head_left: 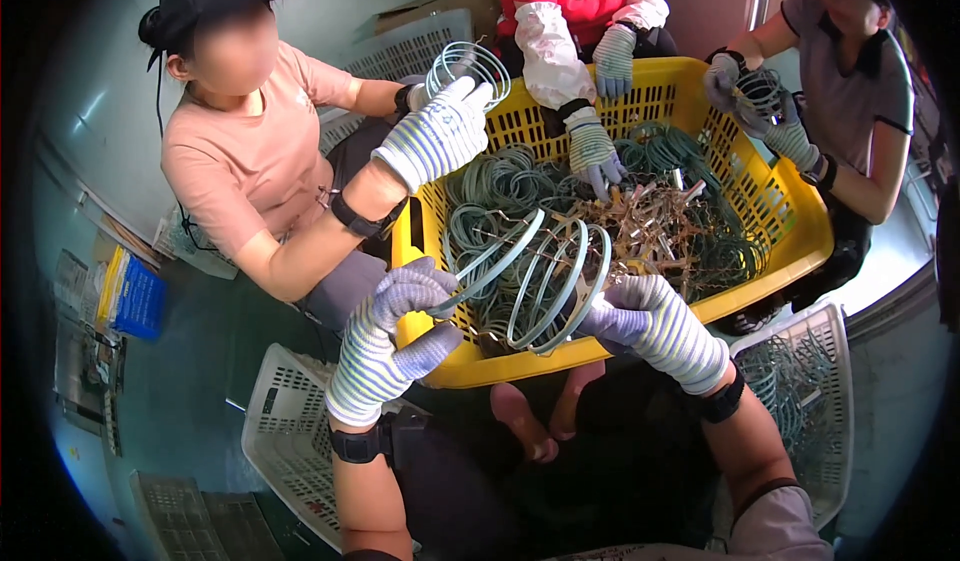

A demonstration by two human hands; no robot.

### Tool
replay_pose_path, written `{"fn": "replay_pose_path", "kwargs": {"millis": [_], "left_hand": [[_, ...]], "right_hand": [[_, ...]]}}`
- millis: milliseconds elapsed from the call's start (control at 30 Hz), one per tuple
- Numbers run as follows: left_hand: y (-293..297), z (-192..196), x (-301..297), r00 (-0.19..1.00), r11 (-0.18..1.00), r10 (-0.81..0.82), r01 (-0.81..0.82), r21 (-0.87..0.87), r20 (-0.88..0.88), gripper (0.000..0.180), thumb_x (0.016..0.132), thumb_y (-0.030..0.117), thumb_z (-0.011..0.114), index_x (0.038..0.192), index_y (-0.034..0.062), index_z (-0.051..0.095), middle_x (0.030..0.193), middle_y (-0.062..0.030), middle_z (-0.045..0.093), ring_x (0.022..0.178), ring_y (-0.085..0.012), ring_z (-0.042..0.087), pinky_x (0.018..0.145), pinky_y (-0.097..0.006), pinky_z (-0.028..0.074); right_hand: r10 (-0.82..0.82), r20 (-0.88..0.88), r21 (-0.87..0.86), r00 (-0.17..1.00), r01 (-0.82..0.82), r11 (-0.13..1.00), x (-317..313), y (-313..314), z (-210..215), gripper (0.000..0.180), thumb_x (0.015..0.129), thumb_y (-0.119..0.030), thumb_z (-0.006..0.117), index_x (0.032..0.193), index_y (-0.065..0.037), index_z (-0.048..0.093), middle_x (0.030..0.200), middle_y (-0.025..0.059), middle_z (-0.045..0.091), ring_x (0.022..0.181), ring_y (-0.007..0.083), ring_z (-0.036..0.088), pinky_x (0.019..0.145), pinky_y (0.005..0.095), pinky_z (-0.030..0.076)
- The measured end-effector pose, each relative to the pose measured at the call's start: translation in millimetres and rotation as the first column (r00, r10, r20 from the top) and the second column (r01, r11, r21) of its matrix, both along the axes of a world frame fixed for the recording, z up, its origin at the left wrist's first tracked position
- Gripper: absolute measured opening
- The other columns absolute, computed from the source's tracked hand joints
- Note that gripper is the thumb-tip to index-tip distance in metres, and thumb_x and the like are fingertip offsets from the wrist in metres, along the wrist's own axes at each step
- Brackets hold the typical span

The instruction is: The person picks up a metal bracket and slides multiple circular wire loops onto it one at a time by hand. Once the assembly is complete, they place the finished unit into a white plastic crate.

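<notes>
My left hand (395, 336), in a striped glove, is closed on the left end of several pale blue-green rings (590, 271) strung in a loose coil. The coil is stretched out sideways above the near side of a yellow basket (520, 366). My right hand (665, 331), gloved the same way, pinches the coil's right end near its lower edge. Beneath it in the basket lie tangled green rings (500, 186) and a heap of brownish metal pieces (655, 226). Whether the rings are joined to one another, I cannot tell.
A person at the left (250, 141) holds another ring coil (470, 76). Across the basket, a person in red (580, 1) reaches into it; one at the right (845, 91) holds dark rings. White crates (280, 431) stand beside my forearms, the right one (835, 411) holding rings.
</notes>
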State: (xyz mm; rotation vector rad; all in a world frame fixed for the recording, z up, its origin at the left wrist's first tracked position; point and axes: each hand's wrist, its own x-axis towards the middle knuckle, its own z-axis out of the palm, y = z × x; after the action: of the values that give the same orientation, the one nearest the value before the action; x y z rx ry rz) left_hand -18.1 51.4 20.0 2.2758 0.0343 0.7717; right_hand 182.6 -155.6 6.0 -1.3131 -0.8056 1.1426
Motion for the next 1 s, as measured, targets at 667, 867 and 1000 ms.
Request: {"fn": "replay_pose_path", "kwargs": {"millis": [667, 867, 1000], "left_hand": [[-23.3, -2.2, 18.0, 0.964, 0.871, 0.266, -0.236, -0.431, 0.01, 0.033, 0.085, 0.003, 0.062, 0.118, 0.0008, 0.056, 0.11, -0.0067, 0.062, 0.098, -0.0117, 0.058, 0.085, -0.025, 0.046], [-24.3, -22.1, 27.0, 0.992, 0.862, 0.113, -0.072, -0.502, 0.052, 0.037, 0.083, -0.001, 0.062, 0.119, 0.003, 0.055, 0.119, -0.0064, 0.057, 0.1, -0.0143, 0.059, 0.088, -0.027, 0.046], [-19.2, -23.4, 27.2, 0.988, 0.952, 0.114, -0.078, -0.296, 0.105, 0.026, 0.082, -0.004, 0.061, 0.106, 0.0047, 0.063, 0.107, -0.0084, 0.064, 0.098, -0.0175, 0.061, 0.087, -0.029, 0.047]], "right_hand": [[-0.117, -0.275, 0.06, 0.954, 0.138, 0.989, -6.6, 8.3, -12.5, 0.022, 0.091, -0.028, 0.06, 0.091, -0.006, 0.058, 0.066, -0.0052, 0.048, 0.055, 0.0028, 0.039, 0.051, 0.0176, 0.031], [-0.017, -0.379, 0.06, 0.925, 0.042, 0.997, -17.1, 8.4, -7.4, 0.03, 0.092, -0.037, 0.057, 0.093, -0.007, 0.058, 0.062, -0.0053, 0.045, 0.051, 0.0033, 0.035, 0.047, 0.0186, 0.026], [-0.003, -0.385, 0.07, 0.923, 0.033, 0.997, -15.9, 6.7, -12.3, 0.034, 0.091, -0.042, 0.055, 0.092, -0.007, 0.057, 0.062, -0.0055, 0.044, 0.049, 0.0031, 0.033, 0.045, 0.0186, 0.024]]}}
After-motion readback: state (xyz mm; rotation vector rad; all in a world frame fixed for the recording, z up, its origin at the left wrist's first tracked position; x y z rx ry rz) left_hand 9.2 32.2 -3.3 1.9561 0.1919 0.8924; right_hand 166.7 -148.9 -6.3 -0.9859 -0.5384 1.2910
